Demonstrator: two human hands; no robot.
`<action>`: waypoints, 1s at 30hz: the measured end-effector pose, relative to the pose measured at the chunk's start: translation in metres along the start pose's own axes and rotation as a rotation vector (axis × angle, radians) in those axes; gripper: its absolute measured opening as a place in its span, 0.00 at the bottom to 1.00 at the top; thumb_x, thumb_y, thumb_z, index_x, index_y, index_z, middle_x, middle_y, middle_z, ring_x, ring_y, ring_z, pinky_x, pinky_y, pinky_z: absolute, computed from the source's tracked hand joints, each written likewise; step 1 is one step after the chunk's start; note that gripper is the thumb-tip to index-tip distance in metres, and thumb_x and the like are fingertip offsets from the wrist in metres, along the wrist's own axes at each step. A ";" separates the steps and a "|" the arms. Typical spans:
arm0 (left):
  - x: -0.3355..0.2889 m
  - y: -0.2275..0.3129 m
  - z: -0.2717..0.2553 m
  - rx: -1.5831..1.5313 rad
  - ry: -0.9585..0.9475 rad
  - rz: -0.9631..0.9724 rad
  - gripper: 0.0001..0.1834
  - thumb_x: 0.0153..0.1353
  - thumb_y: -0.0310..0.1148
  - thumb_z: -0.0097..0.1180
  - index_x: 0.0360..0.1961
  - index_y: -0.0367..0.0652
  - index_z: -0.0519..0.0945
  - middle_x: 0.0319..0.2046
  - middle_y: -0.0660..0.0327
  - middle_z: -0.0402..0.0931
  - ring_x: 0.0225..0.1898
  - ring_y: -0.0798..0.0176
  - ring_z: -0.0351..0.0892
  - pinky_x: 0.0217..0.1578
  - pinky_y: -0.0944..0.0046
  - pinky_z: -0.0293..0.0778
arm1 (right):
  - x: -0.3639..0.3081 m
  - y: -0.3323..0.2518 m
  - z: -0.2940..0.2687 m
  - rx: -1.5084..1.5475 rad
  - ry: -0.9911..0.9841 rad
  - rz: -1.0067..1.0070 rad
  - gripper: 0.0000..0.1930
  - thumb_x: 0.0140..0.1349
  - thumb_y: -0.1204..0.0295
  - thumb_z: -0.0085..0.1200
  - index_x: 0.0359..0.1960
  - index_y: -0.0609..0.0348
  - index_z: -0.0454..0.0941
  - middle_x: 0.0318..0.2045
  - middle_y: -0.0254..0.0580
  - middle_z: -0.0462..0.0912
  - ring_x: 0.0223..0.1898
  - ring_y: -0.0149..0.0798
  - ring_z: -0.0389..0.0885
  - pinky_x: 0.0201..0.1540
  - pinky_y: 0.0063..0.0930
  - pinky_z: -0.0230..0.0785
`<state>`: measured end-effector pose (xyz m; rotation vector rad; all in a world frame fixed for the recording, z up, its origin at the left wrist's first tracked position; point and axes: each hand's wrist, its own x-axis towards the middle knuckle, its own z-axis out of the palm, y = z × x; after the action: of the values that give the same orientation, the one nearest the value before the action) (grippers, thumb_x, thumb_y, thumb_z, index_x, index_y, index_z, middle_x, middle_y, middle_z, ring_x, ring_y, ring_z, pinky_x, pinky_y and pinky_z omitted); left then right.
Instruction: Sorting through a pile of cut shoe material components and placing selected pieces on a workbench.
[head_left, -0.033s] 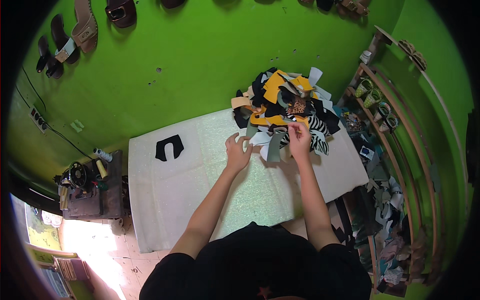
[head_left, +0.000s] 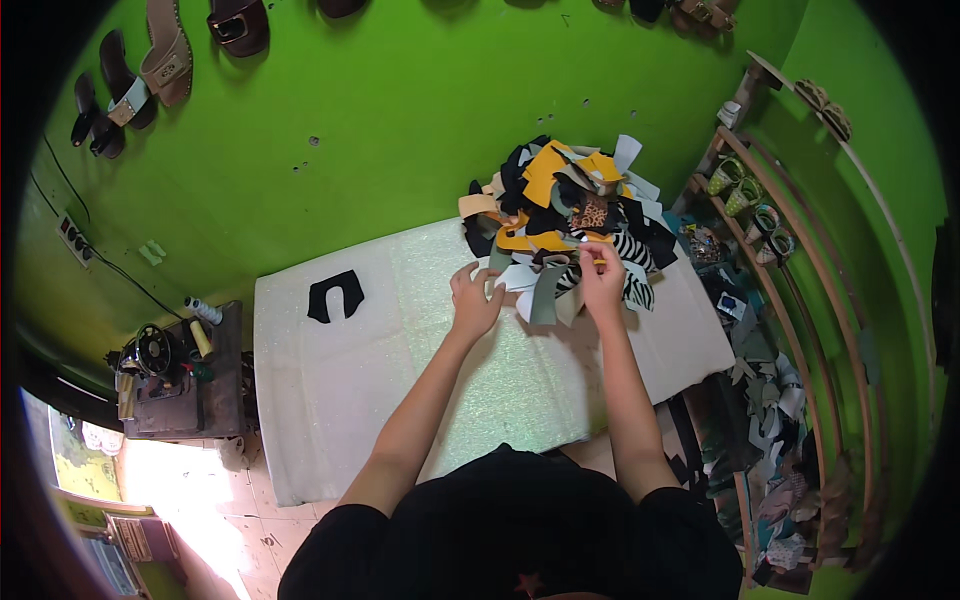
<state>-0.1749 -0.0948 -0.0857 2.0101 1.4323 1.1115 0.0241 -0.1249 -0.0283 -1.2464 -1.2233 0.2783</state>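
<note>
- A power strip (head_left: 75,242) with a dark cord is fixed to the green wall.
- Several sandals (head_left: 165,55) hang in a row along the upper part of that wall.
- Below, a dark side table (head_left: 225,385) bears a machine with a black wheel (head_left: 153,348); near it are a white spool (head_left: 204,311) and a yellowish spool (head_left: 201,340).
- A big table under a pale, shiny sheet (head_left: 330,420) fills the middle. One black piece (head_left: 321,300) with a deep notch lies flat on its left part, well apart from the rest.
- The left hand (head_left: 476,300) is over the table, fingers curved, just beside a white piece (head_left: 517,278) at the pile's near edge; I cannot tell whether it grips that piece.
- A grey-green strip (head_left: 545,297) lies between the two hands.
- Behind them, against the wall, is the pile of scraps (head_left: 543,178), in black, yellow, white, grey and animal prints.
- The right hand (head_left: 602,278) has its fingers drawn together at the front of the pile, around a small yellow-and-white thing too small to name.
- Striped pieces (head_left: 635,250) lie just right of that hand.
- Farther right, green shoes (head_left: 743,196) rest on a wooden rack (head_left: 795,325), and more offcuts (head_left: 768,400) are heaped beside it.
</note>
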 end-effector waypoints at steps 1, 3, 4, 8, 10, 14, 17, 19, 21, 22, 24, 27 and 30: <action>0.008 0.004 0.003 -0.003 -0.011 0.011 0.15 0.51 0.36 0.55 0.40 0.46 0.76 0.50 0.44 0.63 0.54 0.44 0.56 0.54 0.52 0.53 | 0.007 0.003 -0.008 -0.031 0.014 -0.012 0.04 0.54 0.78 0.49 0.31 0.62 0.75 0.27 0.34 0.73 0.26 0.25 0.69 0.24 0.16 0.60; 0.022 0.008 0.011 -0.006 0.028 0.080 0.13 0.51 0.37 0.54 0.38 0.43 0.77 0.45 0.48 0.69 0.50 0.48 0.62 0.53 0.56 0.54 | 0.022 0.005 -0.023 -0.114 0.048 -0.057 0.04 0.54 0.78 0.49 0.31 0.61 0.75 0.26 0.34 0.73 0.27 0.26 0.70 0.25 0.17 0.60; 0.028 0.010 0.015 -0.005 0.032 0.079 0.13 0.51 0.37 0.54 0.38 0.43 0.77 0.45 0.48 0.69 0.50 0.48 0.62 0.53 0.56 0.54 | 0.031 0.008 -0.030 -0.173 0.077 -0.089 0.04 0.52 0.78 0.50 0.30 0.61 0.75 0.27 0.34 0.74 0.26 0.28 0.71 0.26 0.20 0.61; 0.052 0.029 0.034 -0.097 -0.023 0.095 0.12 0.50 0.36 0.54 0.36 0.43 0.78 0.41 0.55 0.73 0.48 0.50 0.64 0.49 0.56 0.60 | 0.059 0.054 -0.058 -0.299 0.134 -0.048 0.11 0.49 0.75 0.53 0.36 0.59 0.73 0.34 0.40 0.73 0.38 0.40 0.70 0.41 0.31 0.63; 0.062 0.029 0.042 -0.112 -0.046 0.073 0.12 0.50 0.36 0.53 0.35 0.43 0.78 0.42 0.53 0.73 0.47 0.49 0.65 0.48 0.57 0.60 | 0.069 0.070 -0.059 -0.585 0.129 0.116 0.19 0.47 0.72 0.56 0.43 0.56 0.69 0.42 0.45 0.69 0.48 0.47 0.64 0.51 0.37 0.57; 0.080 0.031 0.054 -0.092 -0.041 0.154 0.14 0.49 0.35 0.54 0.36 0.38 0.76 0.40 0.50 0.73 0.46 0.48 0.68 0.48 0.57 0.63 | 0.086 0.093 -0.060 -0.639 0.025 0.269 0.25 0.46 0.68 0.58 0.47 0.52 0.66 0.51 0.48 0.61 0.56 0.52 0.54 0.55 0.44 0.52; 0.091 0.036 0.058 -0.023 -0.085 0.157 0.16 0.50 0.33 0.54 0.40 0.36 0.75 0.44 0.48 0.72 0.50 0.48 0.67 0.52 0.58 0.62 | 0.094 0.106 -0.066 -0.662 -0.013 0.339 0.25 0.46 0.69 0.58 0.48 0.51 0.66 0.47 0.43 0.67 0.54 0.47 0.61 0.52 0.47 0.56; 0.100 0.028 0.066 -0.033 -0.042 0.155 0.17 0.49 0.33 0.54 0.40 0.35 0.74 0.44 0.48 0.72 0.50 0.48 0.68 0.51 0.59 0.62 | 0.096 0.115 -0.064 -0.662 0.052 0.283 0.22 0.45 0.72 0.59 0.45 0.55 0.70 0.35 0.41 0.77 0.40 0.43 0.74 0.45 0.36 0.65; 0.108 0.021 0.074 -0.044 -0.006 0.151 0.18 0.49 0.33 0.54 0.41 0.34 0.74 0.44 0.47 0.72 0.50 0.48 0.68 0.51 0.60 0.63 | 0.100 0.125 -0.066 -0.605 0.041 0.239 0.18 0.46 0.73 0.58 0.41 0.58 0.72 0.32 0.43 0.77 0.37 0.44 0.76 0.42 0.34 0.66; 0.113 0.018 0.078 -0.050 -0.035 0.087 0.19 0.48 0.33 0.55 0.41 0.33 0.73 0.44 0.47 0.72 0.50 0.48 0.68 0.51 0.60 0.63 | 0.101 0.130 -0.068 -0.547 0.034 0.197 0.14 0.46 0.74 0.57 0.37 0.61 0.75 0.28 0.45 0.78 0.33 0.45 0.77 0.39 0.32 0.68; 0.116 0.016 0.082 -0.052 -0.064 0.017 0.21 0.48 0.33 0.55 0.42 0.32 0.73 0.43 0.47 0.73 0.50 0.49 0.69 0.51 0.60 0.64 | 0.103 0.124 -0.067 -0.514 0.086 0.187 0.11 0.47 0.74 0.56 0.34 0.63 0.75 0.27 0.46 0.79 0.32 0.46 0.77 0.38 0.32 0.68; 0.119 0.016 0.087 0.033 -0.044 -0.044 0.21 0.46 0.35 0.56 0.42 0.33 0.73 0.39 0.48 0.75 0.47 0.50 0.70 0.48 0.60 0.65 | 0.106 0.107 -0.069 -0.483 0.201 0.134 0.09 0.48 0.74 0.55 0.31 0.65 0.76 0.27 0.48 0.79 0.31 0.49 0.77 0.38 0.33 0.68; 0.122 0.021 0.083 0.250 -0.106 -0.055 0.20 0.45 0.37 0.58 0.40 0.38 0.75 0.35 0.53 0.77 0.42 0.52 0.70 0.43 0.59 0.66 | 0.108 0.081 -0.070 -0.461 0.290 0.030 0.09 0.49 0.73 0.54 0.30 0.66 0.76 0.28 0.50 0.78 0.31 0.50 0.77 0.37 0.35 0.68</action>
<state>-0.0781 0.0184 -0.0755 2.1470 1.6276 0.8239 0.1588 -0.0539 -0.0244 -1.6361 -1.0461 -0.1730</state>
